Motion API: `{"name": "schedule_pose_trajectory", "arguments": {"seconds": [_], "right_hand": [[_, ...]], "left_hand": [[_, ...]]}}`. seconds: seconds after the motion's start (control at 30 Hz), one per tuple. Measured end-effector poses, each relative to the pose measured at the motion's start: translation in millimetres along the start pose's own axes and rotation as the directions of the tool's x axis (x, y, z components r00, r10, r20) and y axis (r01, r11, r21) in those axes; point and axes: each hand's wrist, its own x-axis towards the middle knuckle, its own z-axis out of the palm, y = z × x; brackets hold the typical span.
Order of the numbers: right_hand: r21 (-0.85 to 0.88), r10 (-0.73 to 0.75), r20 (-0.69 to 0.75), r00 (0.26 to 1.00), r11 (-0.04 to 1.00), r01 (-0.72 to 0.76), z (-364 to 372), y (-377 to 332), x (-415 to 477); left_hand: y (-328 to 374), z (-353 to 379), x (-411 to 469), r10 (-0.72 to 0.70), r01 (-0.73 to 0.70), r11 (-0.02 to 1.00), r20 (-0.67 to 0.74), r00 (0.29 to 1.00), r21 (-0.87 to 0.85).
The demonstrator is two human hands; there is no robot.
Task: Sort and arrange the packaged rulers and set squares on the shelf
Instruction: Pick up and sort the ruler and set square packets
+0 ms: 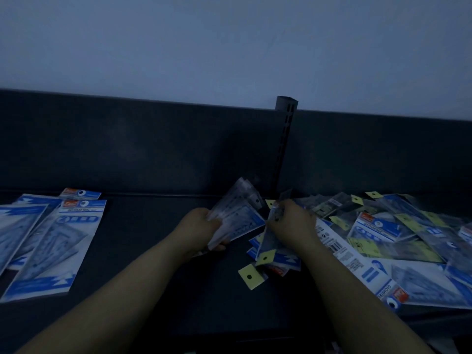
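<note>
On the dark metal shelf (143,221): sorting under way

Left hand (204,223) curls round a fan of clear, blue-banded ruler packets (240,213); right hand (291,223) pinches one yellow-tagged clear packet (268,241) beside the jumbled heap (383,233). Next, probably, match it to the fan or the blue set-square stack (51,238) far left

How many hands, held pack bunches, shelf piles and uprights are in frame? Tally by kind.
Hands: 2, left hand and right hand
Held bunches: 2, fanned bunch and hanging bunch
Shelf piles: 2, left stack and right heap
Uprights: 1, slotted upright
Total: 7
</note>
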Motion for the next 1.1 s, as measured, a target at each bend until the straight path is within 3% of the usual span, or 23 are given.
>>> {"name": "schedule_pose_trajectory", "arguments": {"seconds": [0.2, 0.3, 0.43, 0.73, 1.1], "right_hand": [[0.405, -0.051, -0.041, 0.998, 0.912, 0.063, 1, -8, -6], [0.548, -0.089, -0.005, 0.996, 0.833, 0.077, 3, -24, -11], [0.616, -0.149, 0.016, 0.989, 0.780, 0.107, 11, -54, -16], [0.746, -0.307, 0.066, 0.949, 0.647, 0.157, 40, -157, -44], [0.819, -0.506, 0.116, 0.855, 0.535, 0.206, 117, -336, -139]], "left_hand": [[-5, -11, -3, 0.054, -0.040, 0.993, -0.130, 0.990, 0.111], [-9, -21, -8, 0.034, -0.030, 0.999, -0.162, 0.986, 0.028], [-11, -38, -25, 0.028, -0.064, 0.979, -0.187, 0.982, -0.192], [-22, -118, -80, 0.071, -0.185, 0.928, -0.333, 0.940, -0.325], [-61, -289, -194, 0.033, -0.174, 0.965, -0.572, 0.820, -0.195]]}}
